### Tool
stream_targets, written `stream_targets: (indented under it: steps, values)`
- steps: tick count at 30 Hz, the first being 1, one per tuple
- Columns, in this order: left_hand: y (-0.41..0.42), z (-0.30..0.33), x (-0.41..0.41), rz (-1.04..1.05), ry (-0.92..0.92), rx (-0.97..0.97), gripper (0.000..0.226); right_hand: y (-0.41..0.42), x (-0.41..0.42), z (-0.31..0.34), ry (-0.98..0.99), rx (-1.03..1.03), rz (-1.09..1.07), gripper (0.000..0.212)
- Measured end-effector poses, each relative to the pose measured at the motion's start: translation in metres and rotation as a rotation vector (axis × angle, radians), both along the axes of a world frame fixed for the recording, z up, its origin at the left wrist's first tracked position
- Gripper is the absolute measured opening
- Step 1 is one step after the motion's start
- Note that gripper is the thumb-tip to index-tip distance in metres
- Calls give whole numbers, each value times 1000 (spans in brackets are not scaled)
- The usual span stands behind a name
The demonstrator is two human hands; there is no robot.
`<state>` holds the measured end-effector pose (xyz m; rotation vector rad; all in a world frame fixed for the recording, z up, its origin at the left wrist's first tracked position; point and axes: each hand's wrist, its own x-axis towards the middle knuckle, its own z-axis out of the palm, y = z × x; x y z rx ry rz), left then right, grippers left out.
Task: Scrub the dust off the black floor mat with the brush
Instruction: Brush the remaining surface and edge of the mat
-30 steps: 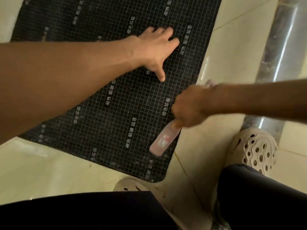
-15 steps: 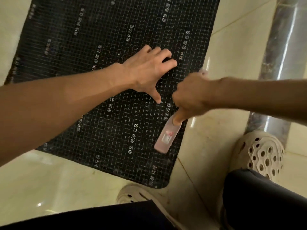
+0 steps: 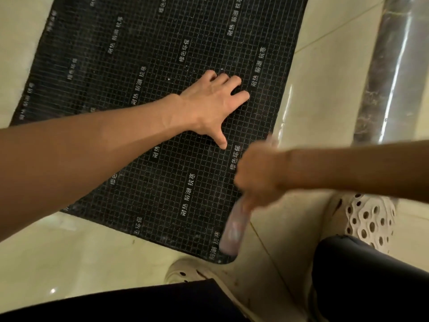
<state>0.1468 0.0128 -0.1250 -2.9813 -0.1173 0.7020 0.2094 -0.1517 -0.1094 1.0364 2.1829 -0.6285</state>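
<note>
Pink plastic is what the brush (image 3: 233,231) appears to be made of; it is clenched in the fist of the right hand (image 3: 257,175), motion-blurred, with its lower end over the mat's near right corner. The left hand (image 3: 212,102) is laid flat with fingers spread and straight on the black floor mat (image 3: 130,66), just up-mat of the right hand, gripping nothing. The mat, gridded in white and printed with white characters, is spread on pale glossy floor tiles (image 3: 69,252), with two perforated cream shoes (image 3: 371,219) seen beside its near edge.
</note>
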Motion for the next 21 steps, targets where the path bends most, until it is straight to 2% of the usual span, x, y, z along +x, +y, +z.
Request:
stream_targets:
  steps: [2,9,14,16,19,21]
  values:
    - [0,-1,-1,-4,0,9,128,-19,-23,-4,59,-103,61,53]
    - [0,3,-1,6,4,-26,126,19,32,15,-102,17,-183,62]
    - [-1,4,1,-4,15,1,129,-39,-43,7,58,9,-78,59]
    - [0,4,0,-6,19,2,129,-40,-49,3,105,31,-15,59]
    - [-2,4,-1,5,18,-10,128,-25,-22,2,34,48,-26,60]
    - [-2,4,-1,19,19,-13,127,-3,18,6,-48,93,-131,65]
